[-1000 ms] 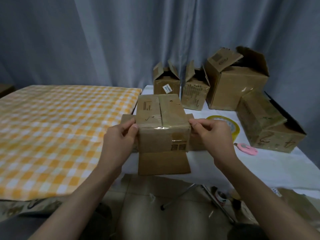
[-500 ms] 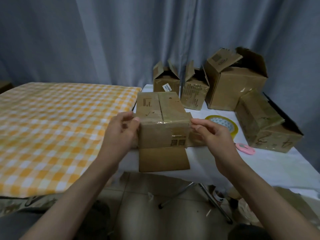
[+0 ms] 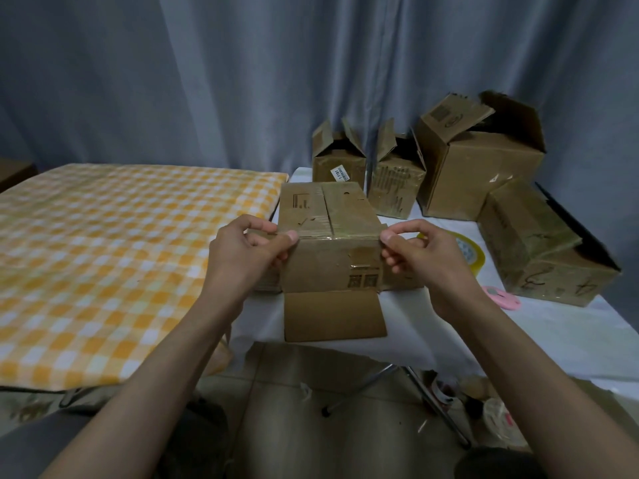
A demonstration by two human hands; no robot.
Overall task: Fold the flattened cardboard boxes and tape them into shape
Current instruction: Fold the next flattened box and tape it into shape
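- Both hands have slid up since a second ago, from the box's side walls to its top front corners, and the box itself has stayed put on the white table.
- One cardboard box [image 3: 328, 233] is being worked: it sits at the near edge of the white table [image 3: 587, 326], bottom side up, with a strip of clear tape shining along the top seam and front edge.
- One loose flap [image 3: 333, 314] of that box lies flat toward the person, hanging over the table's edge.
- Left hand [image 3: 245, 254]: thumb and forefinger pinch the box's top left corner, other fingers curled beneath.
- Right hand [image 3: 425, 261]: thumb and forefinger pinch the top right corner; whether they grip tape or only cardboard there is hard to tell.
- Four other boxes stand behind and to the right: two small ones [image 3: 339, 157] [image 3: 396, 174] with flaps up, one large open box [image 3: 480, 160], and one box lying on its side [image 3: 539, 243] with numbers scrawled on it.
- One roll of tape [image 3: 470, 252] lies flat on the table, partly hidden behind the right hand.
- One pink cutter [image 3: 503, 297] lies just in front of the tipped box.
- One yellow checked cloth [image 3: 114, 250] covers the surface to the left, beside the table.
- Grey curtain [image 3: 207, 81] hangs behind everything.
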